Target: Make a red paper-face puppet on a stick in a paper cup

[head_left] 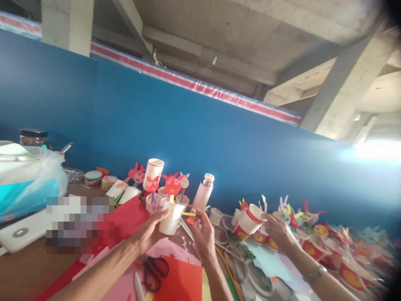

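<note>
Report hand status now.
Left hand holding white paper cup. Right hand on yellow paper strip at cup. Co-worker's hand off right, at another cup. Scissors below, not in the way.

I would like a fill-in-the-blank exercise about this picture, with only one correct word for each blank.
The left hand grips a white paper ____.
The scissors by the hands have ____ handles.
The wall above the table is ____.

Missing words: cup; black; blue.
</note>
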`<action>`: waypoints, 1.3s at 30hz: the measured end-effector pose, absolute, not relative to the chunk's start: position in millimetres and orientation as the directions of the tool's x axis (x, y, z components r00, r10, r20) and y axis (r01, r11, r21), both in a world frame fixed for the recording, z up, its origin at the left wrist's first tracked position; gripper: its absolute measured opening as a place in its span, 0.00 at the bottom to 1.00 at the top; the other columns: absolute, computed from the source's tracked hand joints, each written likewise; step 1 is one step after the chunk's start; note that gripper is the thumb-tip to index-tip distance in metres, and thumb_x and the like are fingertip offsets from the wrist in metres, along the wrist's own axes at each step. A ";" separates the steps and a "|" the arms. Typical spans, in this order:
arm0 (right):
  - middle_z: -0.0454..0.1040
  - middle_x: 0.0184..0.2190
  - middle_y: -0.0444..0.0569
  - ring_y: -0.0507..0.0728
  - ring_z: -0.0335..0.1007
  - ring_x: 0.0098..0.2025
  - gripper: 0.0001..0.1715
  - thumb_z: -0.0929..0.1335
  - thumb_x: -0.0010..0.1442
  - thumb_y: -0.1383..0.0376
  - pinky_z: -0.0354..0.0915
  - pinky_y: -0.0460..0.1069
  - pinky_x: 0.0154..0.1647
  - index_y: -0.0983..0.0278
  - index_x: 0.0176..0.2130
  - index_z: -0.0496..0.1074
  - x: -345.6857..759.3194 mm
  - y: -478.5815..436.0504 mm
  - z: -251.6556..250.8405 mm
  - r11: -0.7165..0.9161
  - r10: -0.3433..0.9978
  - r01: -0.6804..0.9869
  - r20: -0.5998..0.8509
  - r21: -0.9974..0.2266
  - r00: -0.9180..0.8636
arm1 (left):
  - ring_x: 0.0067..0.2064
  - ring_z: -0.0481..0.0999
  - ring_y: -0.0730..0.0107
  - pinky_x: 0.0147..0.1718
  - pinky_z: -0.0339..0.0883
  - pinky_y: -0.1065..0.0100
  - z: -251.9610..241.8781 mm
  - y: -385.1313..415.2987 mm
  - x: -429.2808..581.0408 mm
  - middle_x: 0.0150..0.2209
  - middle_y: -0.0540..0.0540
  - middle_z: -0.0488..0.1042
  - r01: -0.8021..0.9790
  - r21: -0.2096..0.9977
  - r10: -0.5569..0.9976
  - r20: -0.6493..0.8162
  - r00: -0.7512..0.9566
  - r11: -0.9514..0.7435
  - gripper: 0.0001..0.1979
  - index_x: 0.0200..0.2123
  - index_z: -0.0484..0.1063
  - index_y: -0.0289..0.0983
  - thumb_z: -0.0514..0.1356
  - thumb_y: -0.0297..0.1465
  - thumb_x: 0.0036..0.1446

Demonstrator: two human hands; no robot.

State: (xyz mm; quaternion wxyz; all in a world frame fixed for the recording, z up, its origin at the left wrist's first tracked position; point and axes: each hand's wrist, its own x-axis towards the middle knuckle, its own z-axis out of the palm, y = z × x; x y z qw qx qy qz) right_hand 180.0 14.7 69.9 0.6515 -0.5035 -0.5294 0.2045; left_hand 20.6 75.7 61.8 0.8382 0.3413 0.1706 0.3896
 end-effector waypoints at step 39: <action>0.71 0.26 0.41 0.50 0.64 0.30 0.07 0.69 0.55 0.61 0.60 0.43 0.33 0.63 0.30 0.71 182.0 16.4 65.1 0.455 0.819 -0.001 0.419 -0.890 0.391 | 0.37 0.75 0.62 0.38 0.69 0.63 55.8 77.7 22.7 0.37 0.40 0.77 -0.547 0.759 0.771 0.096 0.629 0.352 0.16 0.44 0.73 0.32 0.61 0.35 0.54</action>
